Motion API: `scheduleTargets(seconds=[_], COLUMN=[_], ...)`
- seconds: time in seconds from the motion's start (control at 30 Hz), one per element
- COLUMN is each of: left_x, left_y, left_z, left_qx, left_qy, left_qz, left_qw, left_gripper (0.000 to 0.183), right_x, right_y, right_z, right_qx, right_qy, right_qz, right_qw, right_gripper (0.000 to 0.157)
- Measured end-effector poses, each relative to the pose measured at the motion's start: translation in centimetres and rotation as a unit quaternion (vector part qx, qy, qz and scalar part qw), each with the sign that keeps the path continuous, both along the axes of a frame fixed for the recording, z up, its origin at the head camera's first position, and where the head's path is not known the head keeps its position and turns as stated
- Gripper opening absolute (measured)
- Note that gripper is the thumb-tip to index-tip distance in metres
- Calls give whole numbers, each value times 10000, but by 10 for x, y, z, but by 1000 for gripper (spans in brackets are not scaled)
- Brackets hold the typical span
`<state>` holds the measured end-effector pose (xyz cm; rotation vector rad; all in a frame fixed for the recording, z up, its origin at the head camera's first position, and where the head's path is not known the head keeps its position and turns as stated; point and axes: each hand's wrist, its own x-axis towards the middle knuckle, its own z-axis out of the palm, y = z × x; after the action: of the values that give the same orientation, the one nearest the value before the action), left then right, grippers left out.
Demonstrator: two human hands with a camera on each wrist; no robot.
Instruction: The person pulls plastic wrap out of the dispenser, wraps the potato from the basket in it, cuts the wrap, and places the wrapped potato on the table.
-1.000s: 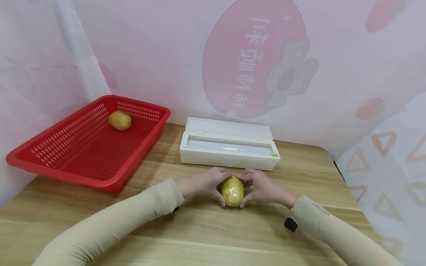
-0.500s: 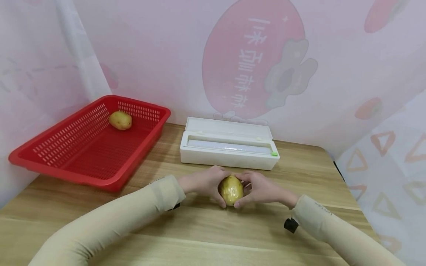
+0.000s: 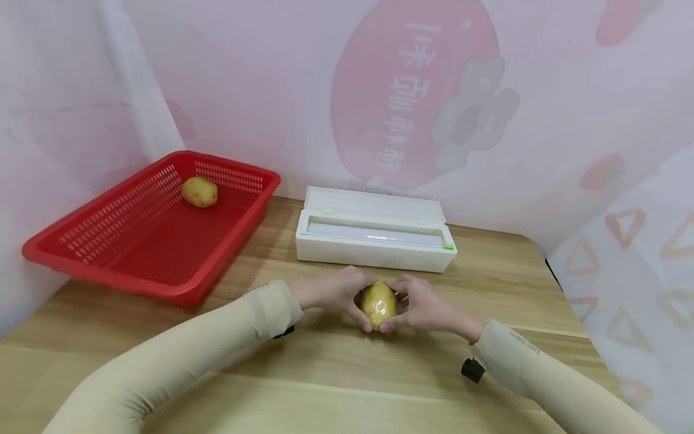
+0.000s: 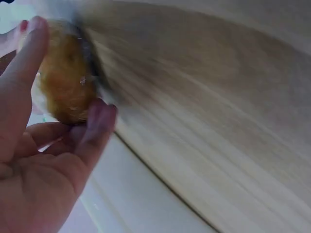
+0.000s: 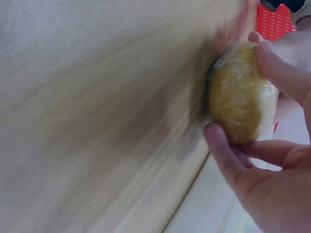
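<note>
A yellow potato (image 3: 379, 306) with shiny, wrinkled plastic film around it sits between my two hands, close over the wooden table. My left hand (image 3: 343, 293) grips it from the left, thumb at its near side and fingers behind. From the other side my right hand (image 3: 425, 305) holds it the same way, both thumb tips almost meeting in front. Film creases show on the potato (image 5: 237, 92) in the right wrist view. Just behind the hands stands a long white cling film box (image 3: 374, 250), its lid raised and a roll (image 3: 374, 234) inside.
At the left, a red plastic basket (image 3: 190, 289) with slotted walls holds another potato (image 3: 199, 191) in its far corner. Bare wooden tabletop (image 3: 347, 386) lies in front of the hands. A printed curtain (image 3: 260, 78) hangs along the back and sides.
Both hands keep hold of the potato and shift their fingers slightly around it, thumbs drawing closer together. The head view has tilted a little; box and basket stay in place.
</note>
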<state>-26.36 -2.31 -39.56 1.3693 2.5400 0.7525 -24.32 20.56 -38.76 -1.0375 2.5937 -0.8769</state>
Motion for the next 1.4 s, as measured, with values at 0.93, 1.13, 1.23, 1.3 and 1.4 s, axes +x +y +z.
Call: scheduleTargets(seconds=[0.93, 1.13, 1.23, 1.3, 1.4], left_x=[30, 32, 33, 33, 34], left_y=[-41, -46, -49, -51, -53], left_z=[15, 13, 13, 13, 13], left_qx=[-619, -664, -655, -675, -689], left_qy=[-181, -97, -45, -39, -6], left_qz=[1728, 1601, 1611, 1618, 1591], left_qw=[9828, 9848, 9848, 9845, 9848], left_gripper=[100, 97, 96, 96, 96], right_x=[-5, -1, -3, -5, -13], right_y=[79, 124, 141, 153, 170], right_z=[-17, -16, -12, -9, -5], right_qx=[-1599, -1662, -1511, -1362, -1120], right_qy=[-441, -672, -540, -471, -341], right_qz=[-480, -753, -943, -1139, -1499], right_qw=[9850, 9809, 9825, 9830, 9817], right_gripper=[84, 81, 81, 83, 86])
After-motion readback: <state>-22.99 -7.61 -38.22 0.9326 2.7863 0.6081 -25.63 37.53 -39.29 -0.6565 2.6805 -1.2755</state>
